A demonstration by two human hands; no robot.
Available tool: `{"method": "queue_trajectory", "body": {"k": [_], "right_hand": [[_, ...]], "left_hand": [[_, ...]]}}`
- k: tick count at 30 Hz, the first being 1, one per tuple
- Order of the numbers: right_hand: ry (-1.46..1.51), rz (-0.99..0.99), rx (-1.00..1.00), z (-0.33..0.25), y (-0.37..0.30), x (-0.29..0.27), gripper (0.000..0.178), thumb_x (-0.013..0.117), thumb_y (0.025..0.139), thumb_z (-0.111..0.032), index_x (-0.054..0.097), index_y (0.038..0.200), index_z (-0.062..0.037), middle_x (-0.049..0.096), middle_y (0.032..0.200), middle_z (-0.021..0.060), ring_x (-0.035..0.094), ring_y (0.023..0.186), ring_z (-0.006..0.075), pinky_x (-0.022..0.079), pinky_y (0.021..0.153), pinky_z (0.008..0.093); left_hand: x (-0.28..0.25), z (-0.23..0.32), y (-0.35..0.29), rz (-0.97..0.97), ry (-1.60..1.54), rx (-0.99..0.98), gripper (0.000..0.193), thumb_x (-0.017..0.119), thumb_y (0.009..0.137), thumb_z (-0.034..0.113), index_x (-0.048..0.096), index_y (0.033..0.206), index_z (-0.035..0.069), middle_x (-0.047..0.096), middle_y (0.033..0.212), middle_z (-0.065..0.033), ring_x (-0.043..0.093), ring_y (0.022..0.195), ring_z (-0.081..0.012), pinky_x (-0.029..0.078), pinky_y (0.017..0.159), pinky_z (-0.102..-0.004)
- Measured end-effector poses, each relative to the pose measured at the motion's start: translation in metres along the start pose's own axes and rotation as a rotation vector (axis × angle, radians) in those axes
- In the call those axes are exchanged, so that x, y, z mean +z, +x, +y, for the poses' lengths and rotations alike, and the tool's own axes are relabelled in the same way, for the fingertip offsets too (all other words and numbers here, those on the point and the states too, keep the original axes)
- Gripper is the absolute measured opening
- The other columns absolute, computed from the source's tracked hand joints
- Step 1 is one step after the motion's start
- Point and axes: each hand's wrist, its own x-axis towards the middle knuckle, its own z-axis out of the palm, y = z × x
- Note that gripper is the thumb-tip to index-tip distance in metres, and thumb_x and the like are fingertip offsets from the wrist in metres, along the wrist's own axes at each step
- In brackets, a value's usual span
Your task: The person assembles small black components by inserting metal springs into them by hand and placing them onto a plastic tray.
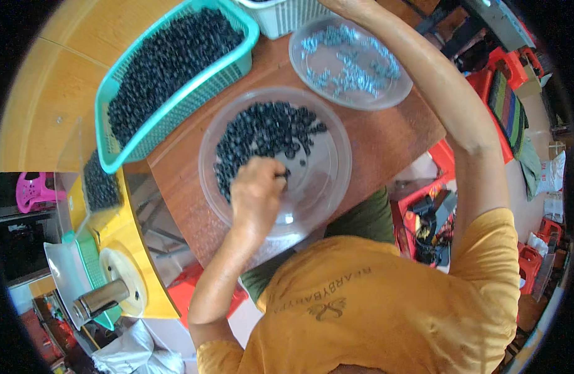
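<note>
My left hand [257, 190] is over a round clear plastic tray [318, 193], its fingers curled together at the edge of a heap of small black round pieces [262, 128]. A dark piece shows at its fingertips. My right arm stretches past a second clear tray [386, 100] that holds small shiny metal pieces [343, 65]. At the top edge, my right hand [348, 6] is beside a white basket [287, 20]; its fingers are cut off by the frame.
A teal basket [193, 93] heaped with black pieces stands at the far left of the brown table [386, 134]. Left of the table, a yellow stand [143, 268] carries a metal cylinder [100, 301]. Red stools [505, 65] and a red crate [402, 230] are on the right.
</note>
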Motion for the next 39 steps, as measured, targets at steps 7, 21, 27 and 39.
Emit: {"method": "queue_trajectory", "body": {"k": [7, 21, 27, 39], "right_hand": [[0.513, -0.437, -0.012, -0.067, -0.15, -0.002, 0.014, 0.065, 0.075, -0.007, 0.065, 0.087, -0.0006, 0.063, 0.077, 0.0089, 0.061, 0.071, 0.0193, 0.048, 0.064, 0.0295], [0.639, -0.296, -0.108, -0.115, -0.204, -0.001, 0.007, 0.063, 0.069, -0.005, 0.063, 0.076, -0.0068, 0.058, 0.071, 0.0086, 0.058, 0.073, 0.0281, 0.046, 0.063, 0.0381], [0.416, -0.474, 0.0, -0.081, -0.19, -0.007, 0.006, 0.063, 0.07, -0.009, 0.066, 0.076, -0.0087, 0.061, 0.074, 0.01, 0.059, 0.075, 0.0299, 0.046, 0.065, 0.0416], [-0.128, -0.644, -0.392, -0.091, -0.213, 0.0, 0.01, 0.065, 0.064, -0.009, 0.066, 0.074, -0.0061, 0.061, 0.075, 0.0134, 0.059, 0.077, 0.0297, 0.049, 0.064, 0.0404]], "left_hand": [[-0.02, -0.005, -0.013, 0.136, -1.19, -0.624, 0.017, 0.067, 0.074, -0.005, 0.061, 0.09, -0.002, 0.063, 0.082, -0.0093, 0.057, 0.069, -0.0146, 0.047, 0.064, -0.0234], [-0.008, 0.011, -0.031, 0.272, -1.546, -0.687, 0.014, 0.062, 0.078, -0.006, 0.06, 0.092, -0.004, 0.064, 0.087, -0.0133, 0.061, 0.074, -0.0207, 0.052, 0.07, -0.0302], [-0.013, 0.0, -0.04, 0.304, -1.453, -0.625, 0.016, 0.062, 0.079, -0.003, 0.059, 0.095, -0.003, 0.063, 0.093, -0.0156, 0.059, 0.071, -0.0187, 0.048, 0.076, -0.0337], [-0.015, 0.003, -0.051, 0.367, -1.449, -0.599, 0.016, 0.062, 0.077, -0.008, 0.059, 0.092, -0.003, 0.064, 0.089, -0.0146, 0.06, 0.073, -0.0176, 0.05, 0.068, -0.0273]]}}
